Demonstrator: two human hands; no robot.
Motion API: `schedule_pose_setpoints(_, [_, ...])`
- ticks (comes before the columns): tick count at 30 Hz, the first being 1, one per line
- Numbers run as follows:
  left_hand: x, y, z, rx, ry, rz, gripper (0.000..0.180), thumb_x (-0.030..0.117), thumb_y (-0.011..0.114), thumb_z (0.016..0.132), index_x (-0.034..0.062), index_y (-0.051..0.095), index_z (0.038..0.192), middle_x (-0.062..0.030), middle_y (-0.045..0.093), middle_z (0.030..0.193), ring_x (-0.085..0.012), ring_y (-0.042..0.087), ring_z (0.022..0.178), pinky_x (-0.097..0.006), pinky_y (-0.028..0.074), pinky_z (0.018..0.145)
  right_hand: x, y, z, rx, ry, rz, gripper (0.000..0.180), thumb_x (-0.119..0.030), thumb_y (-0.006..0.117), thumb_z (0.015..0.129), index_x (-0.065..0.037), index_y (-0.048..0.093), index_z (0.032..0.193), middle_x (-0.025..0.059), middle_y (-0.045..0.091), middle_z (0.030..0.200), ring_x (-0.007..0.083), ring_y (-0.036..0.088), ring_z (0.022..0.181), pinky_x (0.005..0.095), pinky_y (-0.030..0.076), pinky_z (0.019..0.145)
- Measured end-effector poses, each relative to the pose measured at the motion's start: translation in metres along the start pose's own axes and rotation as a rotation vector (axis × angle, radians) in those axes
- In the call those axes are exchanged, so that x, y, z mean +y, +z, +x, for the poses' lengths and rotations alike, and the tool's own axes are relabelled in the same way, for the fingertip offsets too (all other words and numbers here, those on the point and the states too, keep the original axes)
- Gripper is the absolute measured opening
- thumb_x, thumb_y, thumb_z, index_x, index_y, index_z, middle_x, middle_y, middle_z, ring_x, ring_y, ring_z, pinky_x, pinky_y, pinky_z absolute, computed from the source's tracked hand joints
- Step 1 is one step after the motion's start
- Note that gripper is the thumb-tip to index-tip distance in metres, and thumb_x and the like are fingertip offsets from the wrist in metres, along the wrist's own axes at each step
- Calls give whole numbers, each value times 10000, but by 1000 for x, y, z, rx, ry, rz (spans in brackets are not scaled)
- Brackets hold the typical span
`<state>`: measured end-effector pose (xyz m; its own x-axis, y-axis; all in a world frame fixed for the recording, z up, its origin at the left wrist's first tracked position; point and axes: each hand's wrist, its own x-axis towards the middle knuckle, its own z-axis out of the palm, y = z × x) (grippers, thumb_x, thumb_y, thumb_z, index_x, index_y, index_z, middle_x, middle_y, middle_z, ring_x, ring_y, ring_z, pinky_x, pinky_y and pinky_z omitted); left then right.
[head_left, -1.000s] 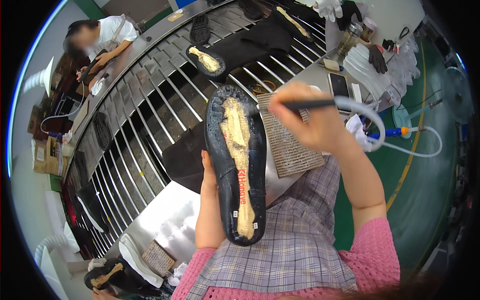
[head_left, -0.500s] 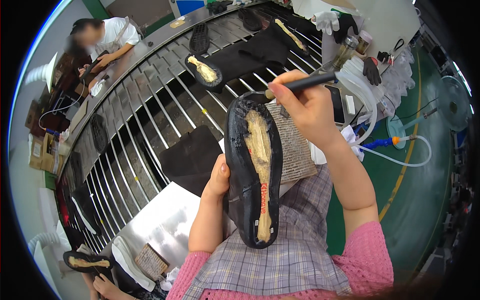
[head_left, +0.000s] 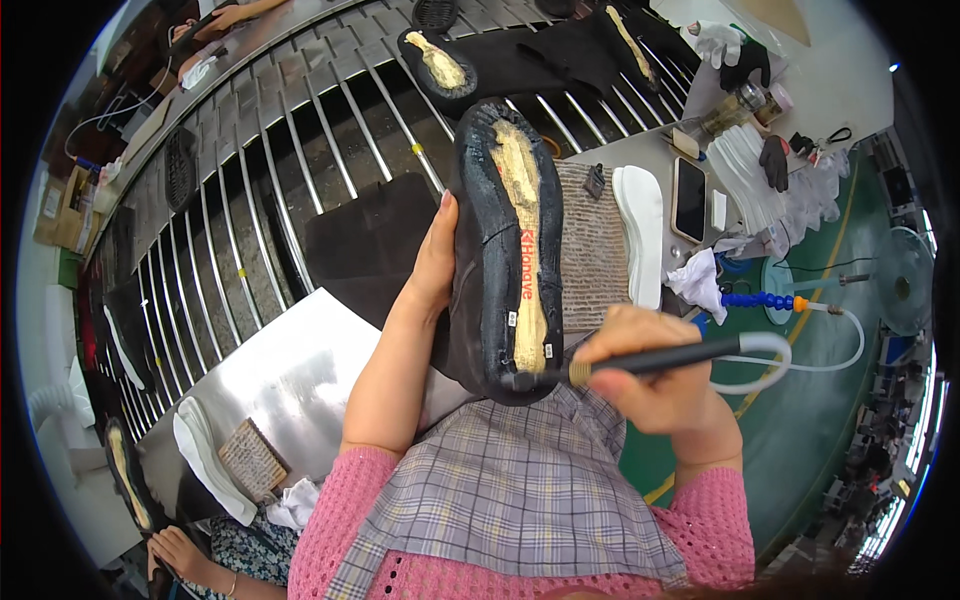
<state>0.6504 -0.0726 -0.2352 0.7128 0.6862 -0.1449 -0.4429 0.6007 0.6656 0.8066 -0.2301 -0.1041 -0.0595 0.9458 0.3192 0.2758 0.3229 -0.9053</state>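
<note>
Bench point(head_left: 290, 375): gleaming L of apron point(head_left: 510, 490).
Shoe point(head_left: 528, 265): facing sole-up before apron; L hand point(head_left: 435, 260), part-open, clasping its side.
Tool point(head_left: 690, 354): R hand point(head_left: 650, 375) closing round it, tip shifting far end→near, so work's switching ends.

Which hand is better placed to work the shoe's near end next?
Probably the right hand: it holds the tool, its tip at that end, while the left hand supports the shoe.

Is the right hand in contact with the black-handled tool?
Touching. The head view shows the right hand gripping the black-handled tool, its thumb and fingers against the handle.
</note>
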Motion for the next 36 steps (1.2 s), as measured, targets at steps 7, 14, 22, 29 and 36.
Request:
schedule_pose_setpoints(7, [-12,-11,-1,58,-21,100,646,526,333,999,-19,487,1309,-149,622,1192,-219,643,1029,-327,517,916,56,-32,48,422,-114,-368,123,-91,672,887,3,641,960,56,633,789,100,579,656,234,451,575])
schedule_pose_setpoints(14, [-22,-50,-2,-55,5,-263,830,720,290,909,41,437,1363,-143,593,1222,-242,631,1034,-379,539,885,138,-131,24,642,369,0,246,-235,679,901,7,665,938,63,648,760,87,564,626,217,472,585])
schedule_pose_setpoints(22, [-35,-45,7,185,46,-176,844,742,336,884,62,421,1377,-133,587,1208,-228,631,985,-356,554,829,262,-172,-7,731,632,-237,452,-398,532,972,48,584,932,95,620,796,173,619,660,327,533,601])
schedule_pose_setpoints(29, [-25,-47,10,155,115,-225,863,758,343,867,62,427,1370,-132,593,1196,-226,636,971,-354,559,816,255,-166,-16,930,560,-6,425,-357,510,988,60,578,935,144,666,848,159,628,624,297,483,481])
schedule_pose_setpoints(36, [-27,-37,11,56,97,-281,882,775,350,851,61,433,1363,-131,598,1183,-224,641,956,-351,563,802,203,-133,-35,601,167,-650,194,-193,560,973,-2,595,984,143,687,944,217,657,885,319,503,779])
